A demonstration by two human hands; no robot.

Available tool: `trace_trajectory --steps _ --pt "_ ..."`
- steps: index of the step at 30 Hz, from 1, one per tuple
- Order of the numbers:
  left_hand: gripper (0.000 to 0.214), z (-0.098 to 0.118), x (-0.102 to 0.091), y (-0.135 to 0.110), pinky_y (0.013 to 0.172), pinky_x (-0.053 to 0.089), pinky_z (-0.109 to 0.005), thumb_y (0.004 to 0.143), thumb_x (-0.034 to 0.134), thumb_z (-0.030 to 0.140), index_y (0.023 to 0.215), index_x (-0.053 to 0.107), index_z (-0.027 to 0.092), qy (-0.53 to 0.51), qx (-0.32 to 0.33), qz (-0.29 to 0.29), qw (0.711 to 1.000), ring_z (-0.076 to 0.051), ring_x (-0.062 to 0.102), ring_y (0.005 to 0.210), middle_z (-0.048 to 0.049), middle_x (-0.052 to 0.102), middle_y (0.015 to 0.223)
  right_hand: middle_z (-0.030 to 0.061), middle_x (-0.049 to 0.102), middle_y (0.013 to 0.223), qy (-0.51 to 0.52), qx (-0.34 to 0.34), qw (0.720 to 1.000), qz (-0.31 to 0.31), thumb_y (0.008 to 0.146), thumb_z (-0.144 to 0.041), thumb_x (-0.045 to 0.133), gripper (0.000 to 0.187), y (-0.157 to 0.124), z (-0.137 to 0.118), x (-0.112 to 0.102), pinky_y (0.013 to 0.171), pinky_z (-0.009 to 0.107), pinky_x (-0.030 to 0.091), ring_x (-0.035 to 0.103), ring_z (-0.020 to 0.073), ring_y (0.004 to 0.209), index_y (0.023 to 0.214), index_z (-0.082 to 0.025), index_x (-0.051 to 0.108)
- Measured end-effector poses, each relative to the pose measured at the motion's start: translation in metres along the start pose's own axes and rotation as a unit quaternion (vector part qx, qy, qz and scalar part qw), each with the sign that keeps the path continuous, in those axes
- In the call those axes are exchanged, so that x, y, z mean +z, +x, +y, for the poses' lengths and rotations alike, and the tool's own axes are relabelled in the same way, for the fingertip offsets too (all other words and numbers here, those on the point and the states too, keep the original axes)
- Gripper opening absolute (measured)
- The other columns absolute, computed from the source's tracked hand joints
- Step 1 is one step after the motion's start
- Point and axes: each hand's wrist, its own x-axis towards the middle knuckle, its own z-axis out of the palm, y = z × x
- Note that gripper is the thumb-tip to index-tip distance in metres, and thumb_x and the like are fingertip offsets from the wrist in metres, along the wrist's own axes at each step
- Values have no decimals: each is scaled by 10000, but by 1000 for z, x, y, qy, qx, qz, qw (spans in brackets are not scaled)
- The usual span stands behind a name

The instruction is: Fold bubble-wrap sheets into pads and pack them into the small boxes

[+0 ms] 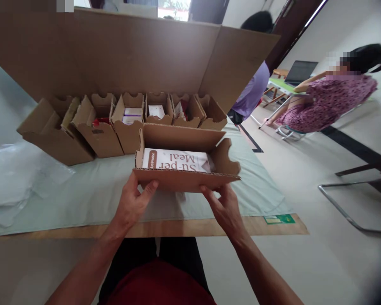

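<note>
Both my hands hold a cardboard box (178, 180) with an open top, lifted a little over the cloth-covered table. My left hand (135, 201) grips its lower left corner, thumb on the near wall. On the other side, my right hand (224, 207) supports the lower right part, its thumb also against the near wall. The fingers under the box are hidden. Inside lies a white carton (174, 161) printed "Su-per Meal", upside down from my view. Just behind stands a row of several similar cardboard boxes (106, 137), some with small packages in them.
A tall cardboard panel (139, 55) stands behind the row. Clear plastic bags (12, 182) lie at the left on the pale green cloth (98, 186). A green card (279, 219) is at the table's front right edge. Two people sit beyond, one near a laptop (301, 73).
</note>
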Motion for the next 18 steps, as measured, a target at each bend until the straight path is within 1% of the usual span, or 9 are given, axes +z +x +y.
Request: trace_trajectory --steps 2,4,7,9,11,13,16,17,18 --pt "479 0 -2 -9 1022 515 -461 901 683 525 1247 623 199 18 -7 -11 1000 -270 672 1109 -106 719 1201 80 711 837 -21 7 1000 17 834 -573 633 326 -8 0 -3 578 361 470 624 255 722 901 -253 632" --pt "473 -2 -3 -17 1020 514 -466 906 676 528 1240 630 196 26 -24 -14 999 -278 670 1114 -108 718 1194 78 714 844 -18 8 1000 19 838 -558 637 315 -13 0 -4 572 358 474 625 255 718 925 -255 631" --pt "505 -4 -1 -20 1032 507 -481 911 666 530 1285 610 195 26 -32 7 999 -292 658 1149 -118 698 1232 77 722 870 9 3 1000 -15 819 -532 660 329 -12 3 -2 600 349 495 646 258 770 960 -236 624" --pt "539 -4 9 -21 1054 499 -491 918 662 505 1354 567 203 26 -17 14 999 -296 643 1188 -124 680 1261 88 731 918 28 6 999 -31 796 -521 680 347 -4 8 -4 633 352 512 664 269 827 965 -223 620" --pt "571 -5 27 -27 1063 502 -497 938 640 464 1431 503 211 22 6 7 1000 -296 627 1223 -134 664 1283 99 740 984 54 16 998 -37 769 -500 702 374 9 19 -15 687 369 535 675 278 878 992 -211 623" --pt "608 -6 52 -40 1063 512 -503 955 613 413 1499 423 218 23 22 -15 999 -301 603 1271 -154 624 1356 99 747 1040 92 32 995 -38 721 -460 738 417 26 33 -34 769 399 554 683 283 919 1033 -204 632" --pt "729 -10 88 -69 1061 529 -520 938 612 324 1584 287 232 50 51 -61 996 -333 523 1382 -189 472 1546 89 748 1128 153 50 986 -40 625 -357 770 518 54 55 -68 905 441 544 678 301 1042 1105 -209 647" --pt "742 -11 96 -78 1067 531 -521 927 611 286 1591 282 238 64 72 -82 992 -341 497 1411 -190 421 1590 88 744 1163 168 52 984 -38 603 -324 765 553 63 63 -78 937 449 535 670 307 1089 1131 -213 648" --pt "719 -13 102 -84 1074 532 -517 918 603 248 1579 321 244 76 102 -106 986 -342 491 1420 -184 407 1605 89 736 1203 180 51 982 -34 592 -301 756 584 70 71 -87 964 456 524 659 312 1133 1160 -217 645"
